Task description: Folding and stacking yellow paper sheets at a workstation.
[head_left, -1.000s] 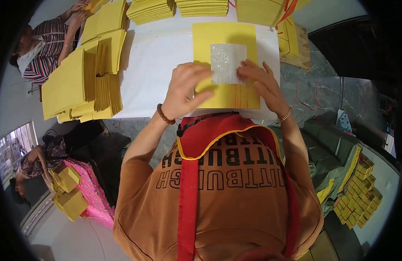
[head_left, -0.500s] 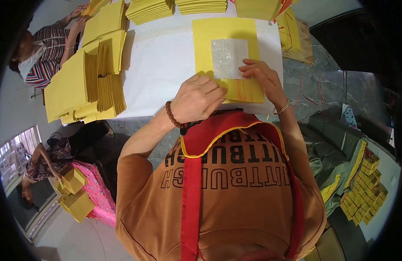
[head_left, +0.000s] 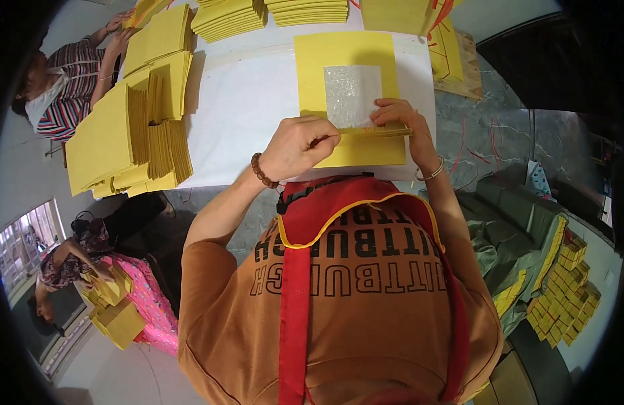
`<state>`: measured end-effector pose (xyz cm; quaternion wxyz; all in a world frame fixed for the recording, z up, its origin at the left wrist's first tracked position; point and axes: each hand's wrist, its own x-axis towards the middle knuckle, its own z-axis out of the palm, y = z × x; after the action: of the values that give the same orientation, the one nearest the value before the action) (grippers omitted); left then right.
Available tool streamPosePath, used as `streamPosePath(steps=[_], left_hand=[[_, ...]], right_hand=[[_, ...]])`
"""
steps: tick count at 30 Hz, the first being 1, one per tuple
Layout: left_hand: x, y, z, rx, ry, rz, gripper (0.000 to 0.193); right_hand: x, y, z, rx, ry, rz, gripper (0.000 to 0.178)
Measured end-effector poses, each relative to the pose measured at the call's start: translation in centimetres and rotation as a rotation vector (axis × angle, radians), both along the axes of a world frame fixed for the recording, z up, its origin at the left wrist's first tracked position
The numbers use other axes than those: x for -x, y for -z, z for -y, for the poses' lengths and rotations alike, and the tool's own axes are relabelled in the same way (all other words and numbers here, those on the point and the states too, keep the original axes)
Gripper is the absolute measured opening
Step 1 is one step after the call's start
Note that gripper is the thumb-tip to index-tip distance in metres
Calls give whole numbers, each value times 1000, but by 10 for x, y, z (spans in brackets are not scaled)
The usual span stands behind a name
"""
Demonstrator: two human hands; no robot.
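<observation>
Yellow paper (head_left: 312, 74) lies on the white-topped table in front of me, with a silvery rectangle (head_left: 352, 94) on its middle. Its near part shows a raised paper edge (head_left: 376, 132), seen almost edge-on. My left hand (head_left: 300, 145), a brown bead bracelet at its wrist, pinches the left end of that edge between thumb and curled fingers. At the other end my right hand (head_left: 412, 128) closes round the edge, its fingertips touching the lower right corner of the silvery rectangle. The raised paper hides part of the right thumb.
Stacks of folded yellow paper (head_left: 106, 135) fill the table's left side; more piles (head_left: 306, 10) line the far edge. Another person (head_left: 79, 81) works at the far left, and a second person (head_left: 76, 260) handles yellow pieces at lower left. Tied yellow bundles (head_left: 565, 290) sit at the right.
The near edge of the yellow paper has come up off the table between my hands. My left hand has turned to a pinch, and the right fingers have curled in. The person at lower left has leaned over.
</observation>
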<state>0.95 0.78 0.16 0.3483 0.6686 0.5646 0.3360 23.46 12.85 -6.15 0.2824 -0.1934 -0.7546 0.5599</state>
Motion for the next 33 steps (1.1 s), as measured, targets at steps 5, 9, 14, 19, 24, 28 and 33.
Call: streamPosePath(steps=[5,9,14,19,24,28,33], left_hand=[[3,3,-3,230,-80,122,13],[6,5,-3,267,-81,174,15],[9,15,-5,277,-111,261,15],[8,17,-1,272,-137,272,17],[8,11,-2,319,-99,292,17],[10,5,-4,367,-64,264,18],[13,7,-5,396,-38,244,16]], right_hand=[[1,6,3,55,30,-49,56],[0,4,5,109,44,-18,59],[-2,0,6,256,71,97,35],[-7,-4,4,235,-36,27,41],[-6,-4,5,345,-19,39,45],[-3,-3,4,331,-33,86,41],[-4,-3,1,239,-50,122,40]])
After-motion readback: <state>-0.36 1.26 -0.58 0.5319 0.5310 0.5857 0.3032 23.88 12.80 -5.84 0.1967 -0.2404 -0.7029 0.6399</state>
